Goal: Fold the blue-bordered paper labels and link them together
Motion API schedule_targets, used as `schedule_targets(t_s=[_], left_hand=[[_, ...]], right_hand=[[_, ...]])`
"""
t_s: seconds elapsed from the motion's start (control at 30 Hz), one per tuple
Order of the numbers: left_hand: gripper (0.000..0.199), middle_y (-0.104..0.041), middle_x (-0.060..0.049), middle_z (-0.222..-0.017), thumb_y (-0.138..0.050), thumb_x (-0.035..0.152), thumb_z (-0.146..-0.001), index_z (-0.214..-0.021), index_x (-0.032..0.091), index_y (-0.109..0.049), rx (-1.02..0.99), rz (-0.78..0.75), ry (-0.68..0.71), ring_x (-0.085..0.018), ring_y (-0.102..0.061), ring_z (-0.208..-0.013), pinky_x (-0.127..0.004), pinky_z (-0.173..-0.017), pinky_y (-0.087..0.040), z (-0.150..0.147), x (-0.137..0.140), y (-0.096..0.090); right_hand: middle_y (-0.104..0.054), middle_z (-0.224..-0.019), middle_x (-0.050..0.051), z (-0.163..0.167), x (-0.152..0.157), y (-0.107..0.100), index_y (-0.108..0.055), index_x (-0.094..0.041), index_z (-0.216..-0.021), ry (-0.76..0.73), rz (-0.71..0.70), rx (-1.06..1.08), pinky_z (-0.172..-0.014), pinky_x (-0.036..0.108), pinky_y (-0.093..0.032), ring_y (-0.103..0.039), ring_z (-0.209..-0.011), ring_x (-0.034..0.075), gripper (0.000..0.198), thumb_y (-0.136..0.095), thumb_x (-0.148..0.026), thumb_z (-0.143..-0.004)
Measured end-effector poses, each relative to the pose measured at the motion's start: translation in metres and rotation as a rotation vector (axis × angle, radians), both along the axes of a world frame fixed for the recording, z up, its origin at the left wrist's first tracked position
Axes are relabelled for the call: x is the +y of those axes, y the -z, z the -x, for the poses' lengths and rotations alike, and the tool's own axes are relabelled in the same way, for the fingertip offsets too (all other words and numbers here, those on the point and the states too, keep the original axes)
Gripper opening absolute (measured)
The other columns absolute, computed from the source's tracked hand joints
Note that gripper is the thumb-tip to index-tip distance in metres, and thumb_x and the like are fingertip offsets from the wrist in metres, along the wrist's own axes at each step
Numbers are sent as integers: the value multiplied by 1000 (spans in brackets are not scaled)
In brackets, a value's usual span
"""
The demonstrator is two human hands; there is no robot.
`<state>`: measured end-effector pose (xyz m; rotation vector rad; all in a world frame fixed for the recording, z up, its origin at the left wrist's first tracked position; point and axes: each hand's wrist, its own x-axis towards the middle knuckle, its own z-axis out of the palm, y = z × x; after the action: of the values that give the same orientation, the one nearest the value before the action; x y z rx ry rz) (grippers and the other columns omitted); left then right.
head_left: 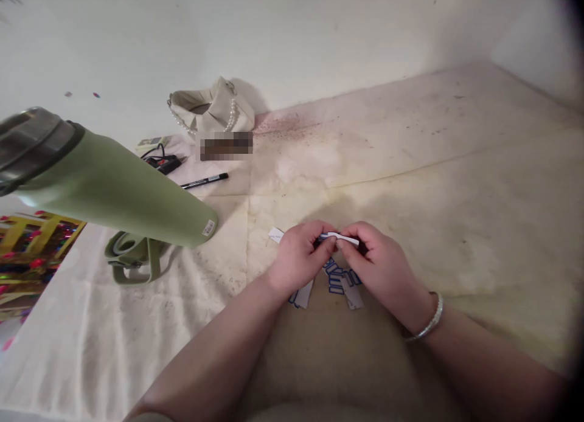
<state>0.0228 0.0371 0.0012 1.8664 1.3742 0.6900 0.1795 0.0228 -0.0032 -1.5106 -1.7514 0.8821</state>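
Note:
My left hand (301, 252) and my right hand (376, 258) meet over the cloth, fingertips almost touching. Between them they pinch a small white card (345, 238) with a blue-marked part at its left end; whether it is one piece or several stacked is hard to tell. Beneath and around the hands lie several loose pieces: blue-outlined paper pieces (335, 281), a white slip (354, 295), another white slip (303, 295) by my left wrist, and a slip with small print (275, 234) left of my left hand. A silver bracelet (433, 318) circles my right wrist.
A large green tumbler (123, 185) with a metal lid stands at left, its green lid or strap piece (134, 261) beside it. Behind are a black pen (205, 181), a black corded item (165, 163) and a cream handbag (214, 109). A stained cloth (410, 185) covers the table.

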Motion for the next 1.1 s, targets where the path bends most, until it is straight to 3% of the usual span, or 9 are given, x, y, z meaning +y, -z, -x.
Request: schedule_targets(t_s=[0.73,1.1], left_hand=[[18,-67,-1,-85,-50,29,-85,-95,22,-64,14,-4,2,-15,-59,-81,-25,-69,-45,-1,0,0],[19,-66,-1,-83,-48,32,-86,-92,22,-63,37,-11,-2,-14,-59,-78,-24,-66,-45,0,1,1]], right_hand=[[-64,-83,3,2,-1,6,-53,-22,-95,23,27,83,-57,28,-47,-60,-69,16,16,-53,-33,-83],[-63,-78,2,2,-3,2,-52,-21,-94,30,59,57,-54,28,-45,-58,-63,15,17,-50,-36,-85]])
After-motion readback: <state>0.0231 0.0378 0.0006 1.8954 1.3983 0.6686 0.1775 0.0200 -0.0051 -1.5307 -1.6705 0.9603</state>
